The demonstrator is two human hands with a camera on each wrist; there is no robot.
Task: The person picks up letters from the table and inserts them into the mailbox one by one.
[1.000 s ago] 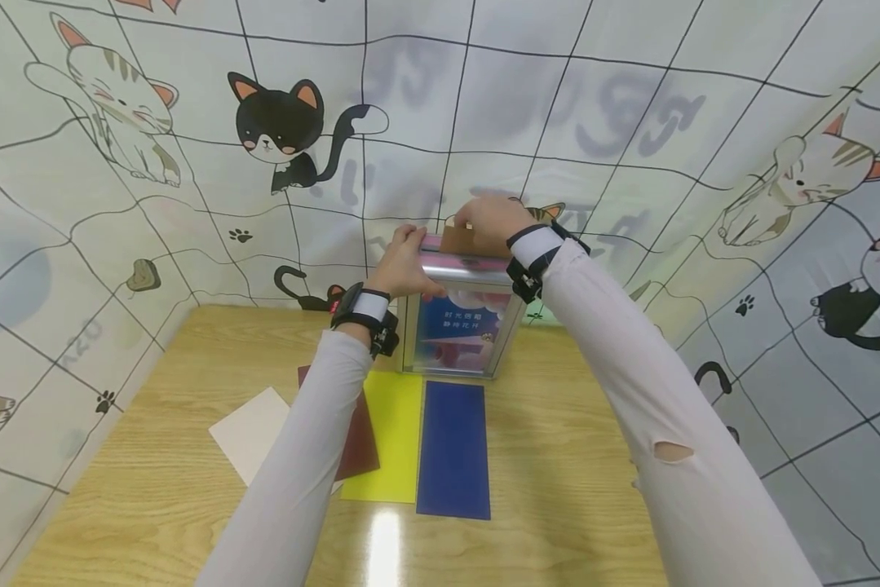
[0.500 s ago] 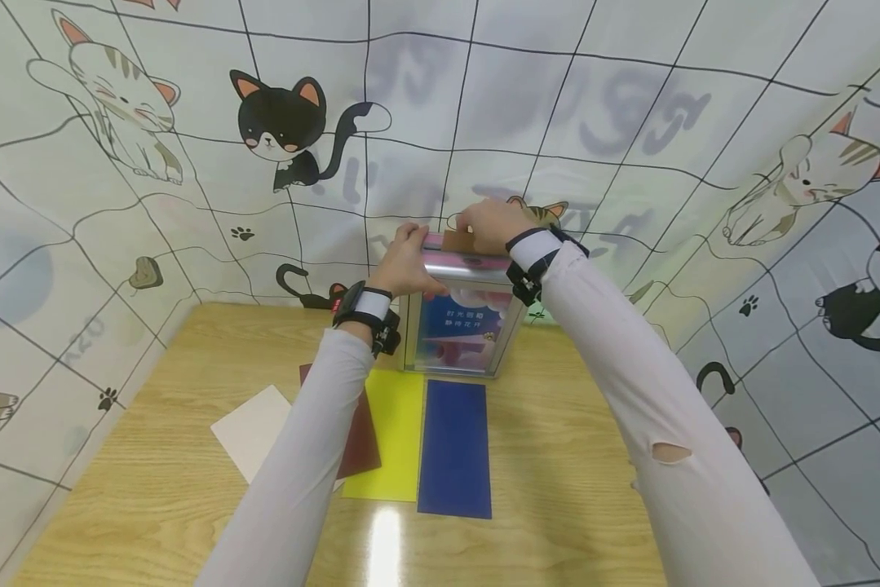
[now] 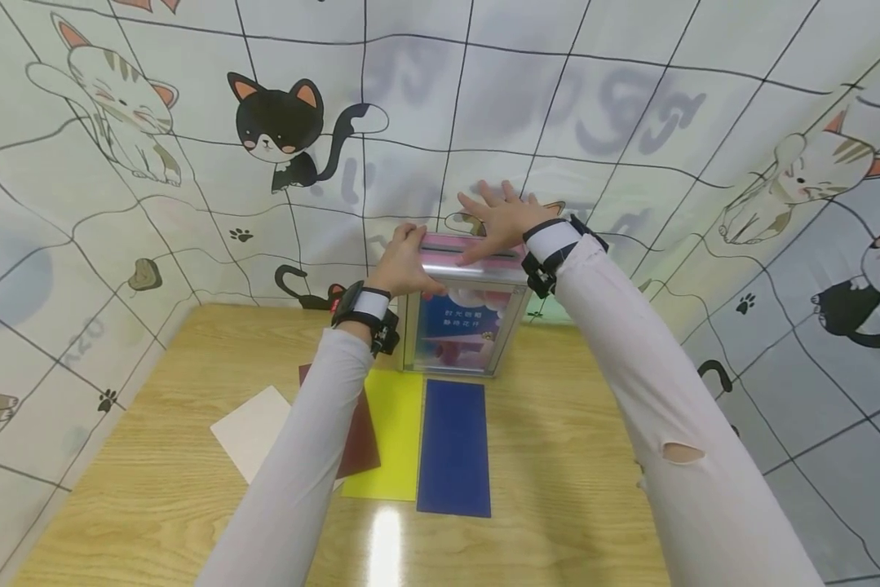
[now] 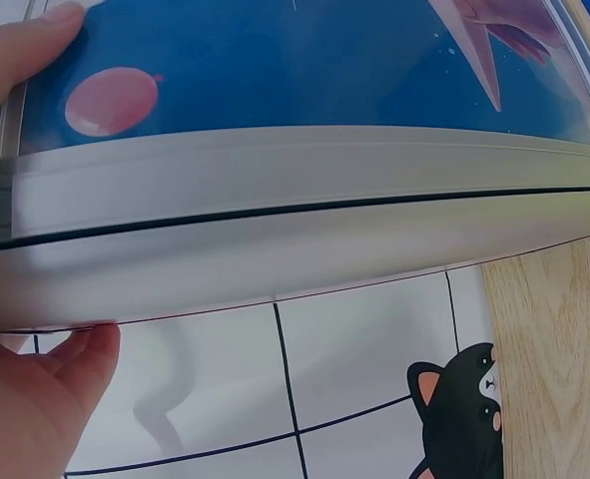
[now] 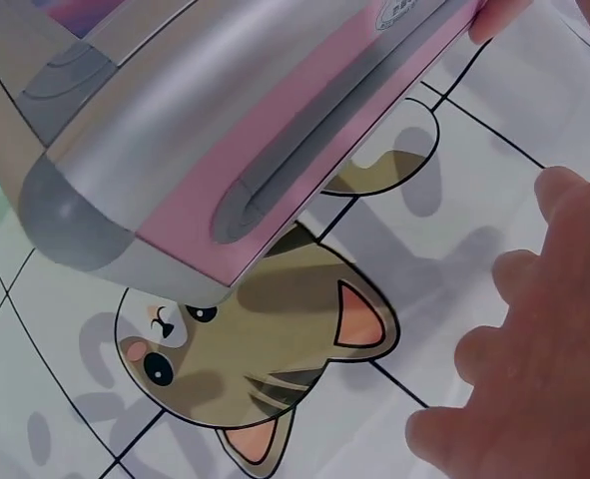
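Since a second ago the brown card that the right hand (image 3: 501,218) was pinching over the top of the box (image 3: 463,318) is gone from view, and that hand has gone from curled to flat. Now its fingers are spread and straight, hovering over the far right part of the box's pink top, thumb tip about at the slot (image 3: 476,254); can't really tell from the head view if it's actually touching. The right wrist view shows the slot as a long dark groove in the pink strip (image 5: 304,150), with the fingers (image 5: 534,329) apart from it. Left hand (image 3: 404,265) hasn't budged: it grips the box's top left corner, fingers curled over the top edge, thumb on the front. In the left wrist view you can see the thumb (image 4: 15,60) on the blue front panel and another finger (image 4: 70,364) under the grey rim. The box stands upright at the far edge of the desk (image 3: 557,456), about mid-width, right up against the cat-print backdrop (image 3: 190,122). Lying flat on the desk in front of it: a dark blue card (image 3: 454,447), a yellow card (image 3: 394,436) just left of it, a maroon card (image 3: 356,444) partly under the left sleeve, and a cream card (image 3: 252,432) furthest left.
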